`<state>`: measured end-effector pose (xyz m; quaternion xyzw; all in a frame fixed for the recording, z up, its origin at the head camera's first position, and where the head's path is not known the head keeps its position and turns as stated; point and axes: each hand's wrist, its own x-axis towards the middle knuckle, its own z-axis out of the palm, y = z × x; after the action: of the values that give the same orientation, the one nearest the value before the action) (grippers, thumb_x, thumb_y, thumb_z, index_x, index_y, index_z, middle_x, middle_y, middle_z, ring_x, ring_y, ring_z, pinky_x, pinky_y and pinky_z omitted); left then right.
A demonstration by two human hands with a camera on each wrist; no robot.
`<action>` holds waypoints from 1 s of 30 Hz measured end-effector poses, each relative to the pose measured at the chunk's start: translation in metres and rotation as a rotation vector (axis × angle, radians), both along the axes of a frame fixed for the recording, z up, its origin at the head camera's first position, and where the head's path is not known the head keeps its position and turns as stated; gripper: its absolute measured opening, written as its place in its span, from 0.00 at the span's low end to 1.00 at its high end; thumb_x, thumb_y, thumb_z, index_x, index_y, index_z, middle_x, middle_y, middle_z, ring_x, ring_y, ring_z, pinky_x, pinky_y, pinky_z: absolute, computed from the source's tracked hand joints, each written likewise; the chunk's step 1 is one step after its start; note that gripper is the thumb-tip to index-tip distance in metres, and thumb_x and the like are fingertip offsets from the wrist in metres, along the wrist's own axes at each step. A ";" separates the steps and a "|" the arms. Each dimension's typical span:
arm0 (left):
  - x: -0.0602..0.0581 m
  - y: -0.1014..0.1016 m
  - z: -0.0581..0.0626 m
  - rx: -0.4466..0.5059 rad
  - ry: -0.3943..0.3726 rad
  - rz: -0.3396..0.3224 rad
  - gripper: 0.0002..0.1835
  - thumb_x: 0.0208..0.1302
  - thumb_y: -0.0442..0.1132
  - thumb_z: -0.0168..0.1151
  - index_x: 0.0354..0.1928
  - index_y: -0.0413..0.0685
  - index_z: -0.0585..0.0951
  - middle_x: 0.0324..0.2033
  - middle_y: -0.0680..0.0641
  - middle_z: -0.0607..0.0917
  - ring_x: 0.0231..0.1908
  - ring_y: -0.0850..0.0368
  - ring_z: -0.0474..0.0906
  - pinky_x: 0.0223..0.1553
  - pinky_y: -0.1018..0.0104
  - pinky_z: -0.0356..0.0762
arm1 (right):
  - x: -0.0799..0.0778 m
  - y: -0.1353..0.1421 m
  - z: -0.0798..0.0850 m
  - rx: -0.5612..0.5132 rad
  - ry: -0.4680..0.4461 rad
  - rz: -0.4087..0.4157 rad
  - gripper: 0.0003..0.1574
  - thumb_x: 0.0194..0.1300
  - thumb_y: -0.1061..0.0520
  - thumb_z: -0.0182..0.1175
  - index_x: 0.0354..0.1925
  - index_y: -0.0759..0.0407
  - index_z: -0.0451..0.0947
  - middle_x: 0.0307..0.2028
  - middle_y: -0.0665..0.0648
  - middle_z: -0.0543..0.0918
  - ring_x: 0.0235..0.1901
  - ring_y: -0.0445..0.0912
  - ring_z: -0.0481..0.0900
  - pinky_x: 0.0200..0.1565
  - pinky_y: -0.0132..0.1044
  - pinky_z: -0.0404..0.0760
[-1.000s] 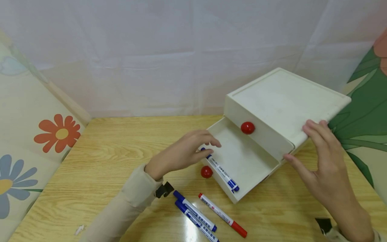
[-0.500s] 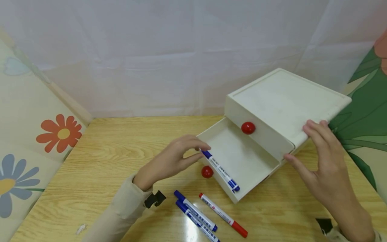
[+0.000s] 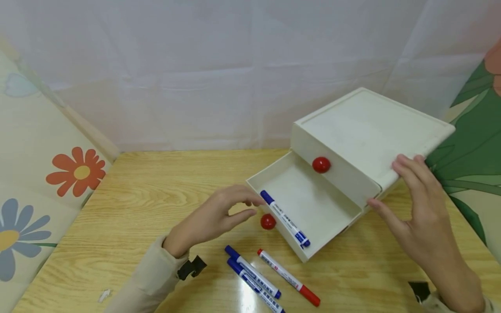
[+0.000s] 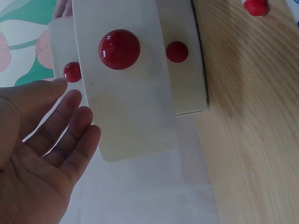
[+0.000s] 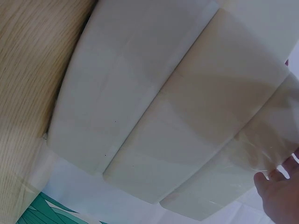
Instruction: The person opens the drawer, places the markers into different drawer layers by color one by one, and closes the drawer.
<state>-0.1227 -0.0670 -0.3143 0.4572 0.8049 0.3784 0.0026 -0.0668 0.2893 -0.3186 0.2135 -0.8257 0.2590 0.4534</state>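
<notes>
Grip, left: left hand (image 3: 214, 216) spread, thumb apart from fingers, pinching nothing; tips just beside the front of the middle drawer (image 3: 315, 204); contact cannot be told.
Grip, right: right hand (image 3: 426, 221) spread, fingers on the top edge of the cabinet (image 3: 372, 134), thumb at its side.
Loose markers: red marker (image 3: 283, 273), upper blue marker (image 3: 254, 274) and lower blue marker (image 3: 255, 285) on the bench (image 3: 156, 187), before the drawer.
Drawer contents: one blue-capped marker (image 3: 286, 221), lying along the inside of the front wall.
Cabinet: middle drawer pulled out, top and bottom ones closed.
Backdrop: pale curtain (image 3: 176, 78) behind.
Step in hand: judged to be stowing markers, one placed and released, right hand steadying.
Next move: likely calls for lowering the left hand to pinch a loose marker, cabinet kept steady.
</notes>
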 end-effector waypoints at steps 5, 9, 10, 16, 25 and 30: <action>0.003 -0.005 -0.005 -0.019 -0.036 0.018 0.14 0.67 0.32 0.63 0.53 0.46 0.82 0.47 0.49 0.87 0.46 0.61 0.81 0.50 0.69 0.82 | 0.000 0.000 0.000 -0.003 0.002 0.004 0.51 0.68 0.31 0.53 0.58 0.80 0.69 0.57 0.79 0.72 0.71 0.49 0.65 0.77 0.46 0.56; 0.005 -0.007 -0.008 -0.043 -0.060 0.033 0.13 0.68 0.33 0.62 0.53 0.47 0.82 0.47 0.51 0.86 0.46 0.61 0.81 0.50 0.69 0.82 | 0.000 0.000 0.000 -0.004 -0.001 0.001 0.51 0.68 0.31 0.53 0.58 0.80 0.69 0.57 0.79 0.72 0.71 0.49 0.65 0.77 0.45 0.56; 0.006 -0.007 -0.010 -0.044 -0.066 0.032 0.13 0.68 0.33 0.62 0.53 0.47 0.82 0.47 0.51 0.86 0.46 0.61 0.82 0.49 0.69 0.82 | 0.000 0.000 0.000 -0.004 -0.001 0.000 0.51 0.68 0.31 0.53 0.58 0.79 0.69 0.57 0.79 0.72 0.71 0.50 0.65 0.77 0.45 0.56; 0.009 -0.012 -0.020 -0.043 -0.108 0.025 0.13 0.68 0.34 0.62 0.53 0.46 0.82 0.49 0.50 0.86 0.46 0.60 0.82 0.50 0.66 0.83 | -0.001 0.000 0.001 -0.007 0.005 0.003 0.51 0.68 0.31 0.54 0.58 0.79 0.70 0.57 0.78 0.72 0.71 0.49 0.65 0.77 0.45 0.57; 0.016 -0.018 -0.030 -0.086 -0.188 0.071 0.13 0.69 0.36 0.61 0.54 0.48 0.82 0.48 0.52 0.86 0.47 0.62 0.81 0.51 0.62 0.83 | -0.001 0.000 0.001 -0.010 0.013 0.001 0.50 0.68 0.31 0.54 0.57 0.79 0.70 0.57 0.78 0.73 0.71 0.49 0.66 0.76 0.45 0.57; 0.019 -0.022 -0.036 -0.104 -0.225 0.085 0.12 0.70 0.38 0.60 0.54 0.50 0.82 0.48 0.50 0.87 0.47 0.62 0.81 0.52 0.59 0.83 | -0.001 -0.001 0.001 -0.016 0.021 0.008 0.50 0.68 0.32 0.54 0.57 0.79 0.70 0.57 0.78 0.73 0.70 0.51 0.66 0.76 0.45 0.57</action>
<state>-0.1036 -0.0892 -0.3507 0.3764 0.8367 0.3849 0.1004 -0.0681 0.2881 -0.3175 0.2159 -0.8179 0.2650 0.4629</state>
